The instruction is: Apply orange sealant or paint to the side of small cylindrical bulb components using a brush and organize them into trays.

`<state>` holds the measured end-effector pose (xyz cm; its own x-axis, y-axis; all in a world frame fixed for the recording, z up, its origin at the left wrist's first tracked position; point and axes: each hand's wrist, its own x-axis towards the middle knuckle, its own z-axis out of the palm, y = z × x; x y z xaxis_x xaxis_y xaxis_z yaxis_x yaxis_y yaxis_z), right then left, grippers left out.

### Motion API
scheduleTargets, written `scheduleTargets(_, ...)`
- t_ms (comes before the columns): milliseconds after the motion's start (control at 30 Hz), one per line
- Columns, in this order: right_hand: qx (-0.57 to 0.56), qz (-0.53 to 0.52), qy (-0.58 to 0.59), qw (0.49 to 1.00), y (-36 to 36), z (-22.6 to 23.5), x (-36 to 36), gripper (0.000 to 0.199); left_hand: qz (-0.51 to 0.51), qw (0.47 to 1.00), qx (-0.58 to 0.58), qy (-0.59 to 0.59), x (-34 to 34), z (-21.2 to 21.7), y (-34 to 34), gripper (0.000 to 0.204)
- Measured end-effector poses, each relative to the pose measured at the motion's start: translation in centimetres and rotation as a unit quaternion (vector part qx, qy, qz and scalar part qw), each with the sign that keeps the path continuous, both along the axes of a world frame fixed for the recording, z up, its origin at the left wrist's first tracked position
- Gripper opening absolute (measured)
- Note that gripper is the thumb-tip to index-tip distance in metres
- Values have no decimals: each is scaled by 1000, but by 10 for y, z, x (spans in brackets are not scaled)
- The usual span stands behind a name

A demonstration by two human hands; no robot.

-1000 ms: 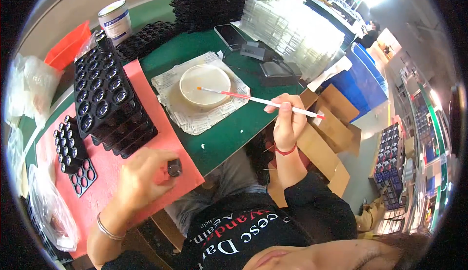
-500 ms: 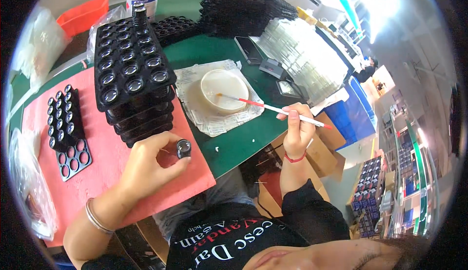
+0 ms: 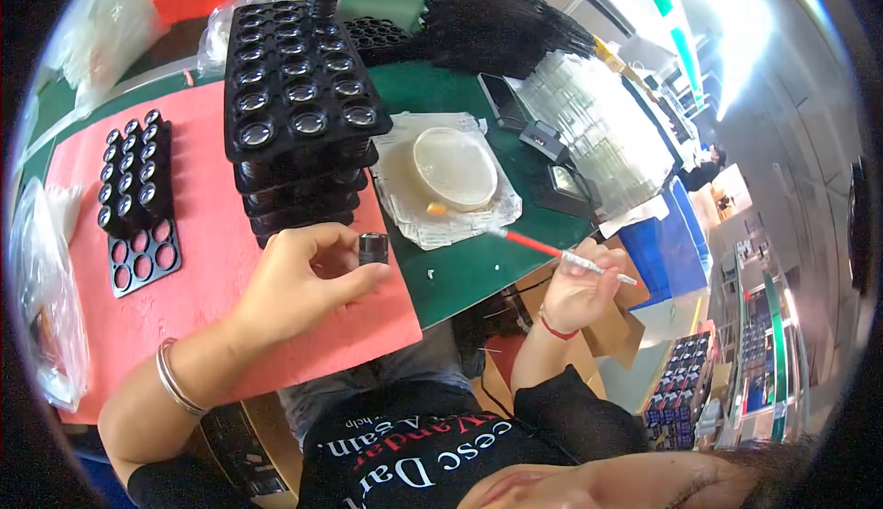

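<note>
Small black ring pinched over the pink mat, brush drawn back from the dish.

Nearest, the left hand pinches a small black ring between thumb and fingertips above the pink mat; it has come in slightly toward the stack of black trays since a second ago. The right hand is closed around a red-handled brush, whose tip was over the shallow round dish and now sits off its edge, near the plastic wrap. By my reading, the brush is loaded and heading for the ring. Farther left, a small tray of rings lies on the mat.
</note>
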<state>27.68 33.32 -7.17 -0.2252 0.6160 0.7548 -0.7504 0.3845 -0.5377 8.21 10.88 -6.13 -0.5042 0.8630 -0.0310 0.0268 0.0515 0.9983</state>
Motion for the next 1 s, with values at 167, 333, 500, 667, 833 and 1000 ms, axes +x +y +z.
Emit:
scheduleTargets(167,19,83,-58,995,-11,0,-3,23,-3,1000,18,26,-1,-6,-1,21)
scheduleTargets(333,32,83,-63,994,-14,-2,-4,23,-10,1000,10,20,0,0,-2,22)
scheduleTargets(500,51,71,-72,994,-10,-6,-3,23,-14,1000,20,12,-2,-3,-2,22)
scheduleTargets(667,68,65,-73,993,-9,-6,-4,23,-20,998,47,23,-2,-5,-1,22)
scheduleTargets(833,71,54,-81,993,-7,-9,-4,21,-42,999,30,-1,-2,-1,-2,23)
scheduleTargets(1000,73,32,-89,993,-4,-11,-4,19,-49,998,41,1,-2,0,-2,24)
